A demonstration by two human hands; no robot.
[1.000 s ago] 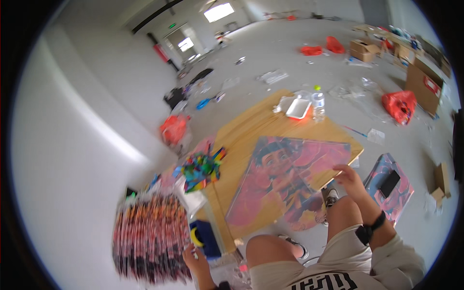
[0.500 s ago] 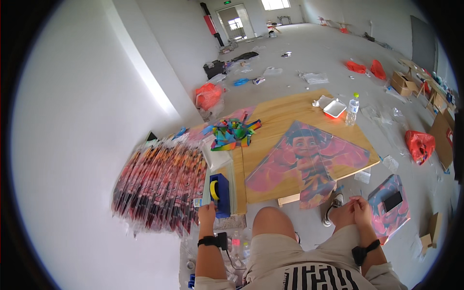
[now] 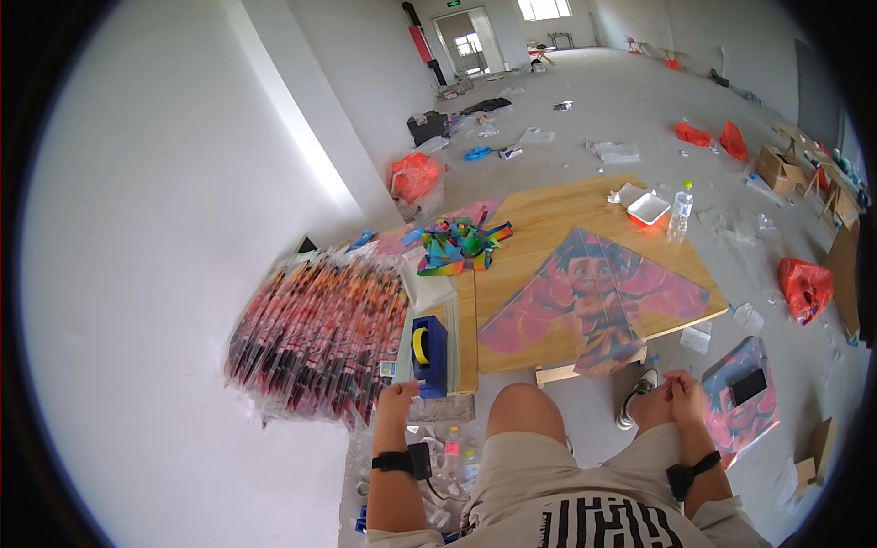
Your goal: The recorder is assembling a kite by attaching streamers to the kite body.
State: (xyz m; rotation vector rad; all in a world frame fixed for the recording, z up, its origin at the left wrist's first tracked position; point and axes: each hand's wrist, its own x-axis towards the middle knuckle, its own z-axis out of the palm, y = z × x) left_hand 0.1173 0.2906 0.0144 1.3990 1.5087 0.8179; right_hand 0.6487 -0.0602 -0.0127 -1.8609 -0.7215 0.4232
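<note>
Water bottle (image 3: 680, 210) nr white tray (image 3: 649, 207), ribbon bundle (image 3: 457, 245), red bags (image 3: 804, 285), cardboard boxes (image 3: 776, 166)

I see a wooden board (image 3: 548, 219) on the floor (image 3: 639, 100), carrying kite (image 3: 594, 301), white tray (image 3: 649, 208), bottle (image 3: 680, 212), ribbon pile (image 3: 457, 245).

**Where everything sits on the floor here**

The kite (image 3: 594, 306) lies flat on the wooden board (image 3: 548, 215), with the tray (image 3: 649, 208) and bottle (image 3: 680, 212) behind it at the far edge. The ribbon pile (image 3: 457, 245) is at the board's left corner. The tape dispenser (image 3: 428, 354) stands just left of the board, touching the left hand (image 3: 398, 400). Left of that lies the stack of packed kites (image 3: 315, 333). The right hand (image 3: 685, 397) rests on the knee, near the shoe (image 3: 637, 395).
</note>
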